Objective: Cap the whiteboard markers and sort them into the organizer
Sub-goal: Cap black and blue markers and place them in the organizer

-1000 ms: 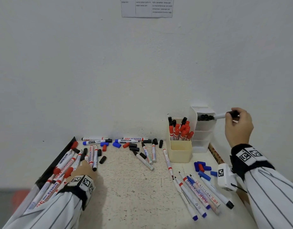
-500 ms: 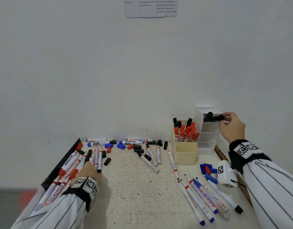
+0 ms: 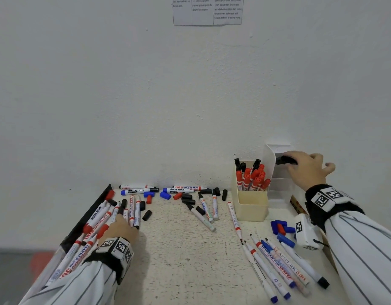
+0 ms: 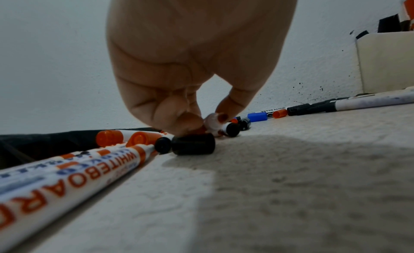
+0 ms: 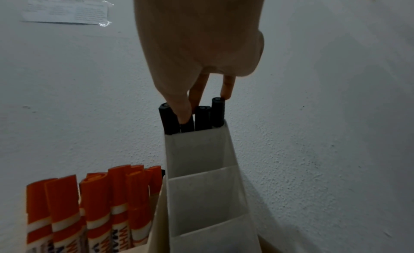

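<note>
Currently four black-capped markers (image 5: 202, 117) stand in the top slot of the white organizer (image 5: 201, 168); light, rigid, smooth barrels, probably best gripped mid-barrel. Right hand (image 3: 306, 167) presses their caps with straight fingers. Left hand (image 4: 190, 61) pinches a small marker part on the table (image 3: 179, 249).

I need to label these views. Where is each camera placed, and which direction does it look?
Head: above, facing the wall, over the speckled table; both striped sleeves show.
Left wrist: low above the table; left hand pinches a marker.
Right wrist: looks down on the white tiered organizer; right hand touches black-capped markers.
Shared: the cream box of red-capped markers appears in all three.
</note>
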Demonstrator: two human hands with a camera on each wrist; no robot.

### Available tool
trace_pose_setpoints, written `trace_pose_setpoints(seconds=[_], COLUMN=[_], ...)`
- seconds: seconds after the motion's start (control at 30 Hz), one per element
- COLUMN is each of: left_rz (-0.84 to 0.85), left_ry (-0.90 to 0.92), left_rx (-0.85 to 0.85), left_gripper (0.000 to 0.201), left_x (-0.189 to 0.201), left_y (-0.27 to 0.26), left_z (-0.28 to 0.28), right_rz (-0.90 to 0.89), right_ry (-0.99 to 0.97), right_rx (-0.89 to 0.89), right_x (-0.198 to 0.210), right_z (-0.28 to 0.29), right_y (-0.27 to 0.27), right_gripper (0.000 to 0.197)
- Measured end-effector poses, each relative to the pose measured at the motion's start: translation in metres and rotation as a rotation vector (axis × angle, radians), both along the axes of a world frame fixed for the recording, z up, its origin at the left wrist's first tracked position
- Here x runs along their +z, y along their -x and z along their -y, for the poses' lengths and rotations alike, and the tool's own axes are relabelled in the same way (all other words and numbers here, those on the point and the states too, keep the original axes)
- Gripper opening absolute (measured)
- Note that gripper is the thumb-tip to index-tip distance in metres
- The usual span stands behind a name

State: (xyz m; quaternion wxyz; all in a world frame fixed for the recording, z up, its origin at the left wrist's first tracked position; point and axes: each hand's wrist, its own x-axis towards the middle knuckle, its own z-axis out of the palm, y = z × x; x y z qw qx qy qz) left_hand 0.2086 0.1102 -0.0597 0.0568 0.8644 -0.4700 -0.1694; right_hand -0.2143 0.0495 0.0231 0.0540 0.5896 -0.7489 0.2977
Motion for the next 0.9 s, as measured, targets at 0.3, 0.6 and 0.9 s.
trace_pose_setpoints(seconds=[0.3,0.6,0.9], left_rz=[-0.102,-0.111,-0.249], left_ry=[0.146,0.268,0.712], left_rx=[0.016,0.022,0.062], left_gripper=[0.041,0.034,0.027], left_x=[-0.014,-0.013,0.002], left_y=[-0.006,-0.015,-0.024], left_z=[0.002,0.002,-0.010], right_rz=[-0.058,-0.005,0.063], right_ry=[0.088,0.220,0.242], right_rx=[-0.020,0.093,0.169], right_x=[-0.003,-0.011,-0.015], right_z=[0.003,0.004,0.007], right_y=[0.001,-0.004,-0.011], right_gripper=[0.025,0.028,0.027])
